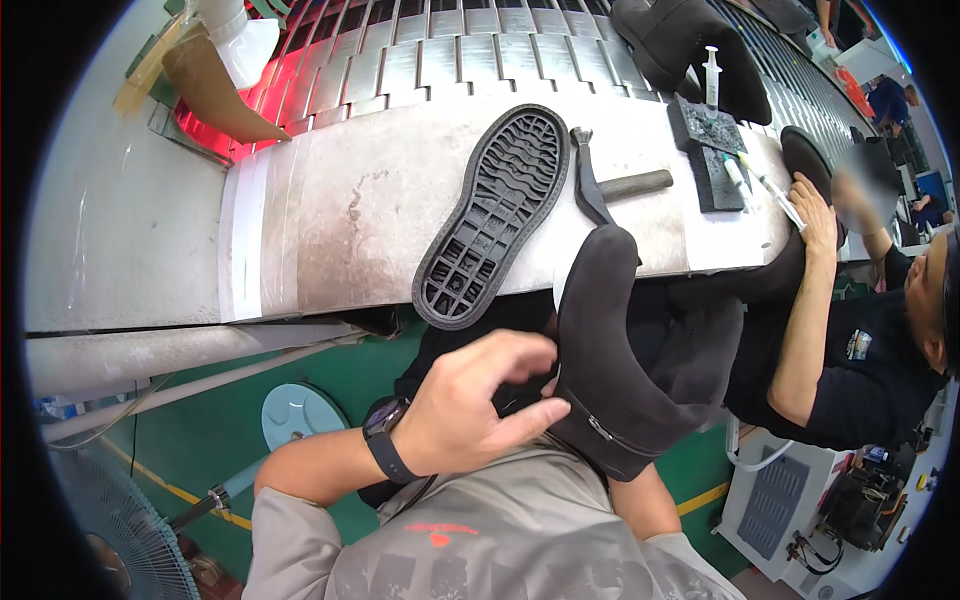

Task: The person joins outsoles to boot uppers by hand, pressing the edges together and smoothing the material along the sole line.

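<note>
A dark grey suede boot [600, 330] with a side zip is held up in front of my body, its toe toward the bench. My left hand [490, 400], with a watch on its wrist, is just left of the boot, thumb and fingers apart and nothing between them. My right forearm [645, 500] runs up behind the boot shaft; most of my right hand is hidden there, and fingertips at the boot's left edge seem to be its own. A black rubber sole [495, 215] lies tread up on the bench, overhanging its near edge. Beside it lies a hammer [635, 185].
A dark block [712, 150] with syringes sits on the bench [340, 220]. Past it runs a slatted metal conveyor [440, 60] bearing another boot [690, 50]. At right, a co-worker's hand [815, 210] holds a syringe. A fan [120, 520] stands lower left.
</note>
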Motion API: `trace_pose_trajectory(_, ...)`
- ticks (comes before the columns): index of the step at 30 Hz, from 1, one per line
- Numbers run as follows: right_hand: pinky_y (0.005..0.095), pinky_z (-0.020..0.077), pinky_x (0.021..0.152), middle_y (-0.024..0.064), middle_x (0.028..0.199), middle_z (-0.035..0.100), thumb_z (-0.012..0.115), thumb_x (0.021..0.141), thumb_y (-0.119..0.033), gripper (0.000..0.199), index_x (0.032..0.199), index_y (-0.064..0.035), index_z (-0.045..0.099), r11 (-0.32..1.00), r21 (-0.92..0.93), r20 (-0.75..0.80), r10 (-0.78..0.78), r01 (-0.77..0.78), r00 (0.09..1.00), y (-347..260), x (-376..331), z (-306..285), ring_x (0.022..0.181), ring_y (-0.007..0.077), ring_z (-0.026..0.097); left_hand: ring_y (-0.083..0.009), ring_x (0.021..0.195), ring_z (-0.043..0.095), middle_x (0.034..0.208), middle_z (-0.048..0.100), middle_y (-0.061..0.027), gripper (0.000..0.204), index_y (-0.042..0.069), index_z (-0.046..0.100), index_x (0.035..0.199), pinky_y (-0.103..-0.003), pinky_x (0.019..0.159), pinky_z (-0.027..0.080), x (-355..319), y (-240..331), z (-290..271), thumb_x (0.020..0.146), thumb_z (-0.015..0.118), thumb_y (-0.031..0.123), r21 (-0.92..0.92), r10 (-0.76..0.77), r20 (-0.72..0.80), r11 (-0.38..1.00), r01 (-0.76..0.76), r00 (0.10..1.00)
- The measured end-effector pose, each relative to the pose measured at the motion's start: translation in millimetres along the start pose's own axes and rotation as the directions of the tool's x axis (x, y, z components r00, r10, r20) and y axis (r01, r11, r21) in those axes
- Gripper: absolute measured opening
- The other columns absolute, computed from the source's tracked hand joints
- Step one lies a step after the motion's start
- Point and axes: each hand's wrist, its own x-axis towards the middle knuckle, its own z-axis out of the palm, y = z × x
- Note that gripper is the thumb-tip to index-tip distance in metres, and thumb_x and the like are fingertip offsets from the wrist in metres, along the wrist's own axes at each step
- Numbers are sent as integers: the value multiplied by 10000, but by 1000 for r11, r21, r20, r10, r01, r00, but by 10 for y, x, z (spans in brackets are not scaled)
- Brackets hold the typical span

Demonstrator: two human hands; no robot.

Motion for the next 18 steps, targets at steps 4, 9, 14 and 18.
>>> trace_pose_trajectory(4, 491, 560, 1050, 324, 1271, 663, 379, 1006, -801, 1009, 1406, 106, 568, 830, 506, 124, -340, 236, 932, 26, 40, 340, 1134, 406, 696, -324, 1224, 702, 1361, 669, -269, 858, -107, 469, 1500, -420, 1060, 568, 155, -314, 192, 901, 905, 326, -3, -94, 7, 996, 94, 996)
trace_pose_trajectory(9, 466, 571, 1027, 285, 1294, 678, 478, 973, -843, 1051, 1421, 105, 544, 979, -18, 129, -199, 203, 972, -92, 27, -190, 1157, 348, 707, -275, 1288, 658, 1457, 618, -227, 1068, -86, 252, 1637, -397, 1103, 533, 391, -247, 373, 884, 934, 246, -811, -134, 135, 554, 187, 982)
trace_pose_trajectory(14, 417, 564, 1074, 173, 1372, 691, 384, 1080, -749, 932, 1540, 55, 486, 897, -294, -131, -380, 331, 916, 10, 110, -111, 1209, 277, 709, -224, 1274, 675, 1398, 680, -202, 582, -83, 511, 1460, -373, 1117, 546, 655, -19, 286, 954, 794, -31, -730, -37, -70, 683, -26, 997)
trace_pose_trajectory(18, 452, 580, 1051, 214, 1357, 698, 312, 1132, -639, 807, 1441, 58, 575, 926, -205, -285, -366, 317, 886, -59, 435, -26, 1181, 305, 718, -259, 1342, 658, 1486, 644, -234, 692, -88, 478, 1531, -382, 1148, 518, 495, -266, 582, 938, 822, 1, -636, 56, 1, 771, -43, 998)
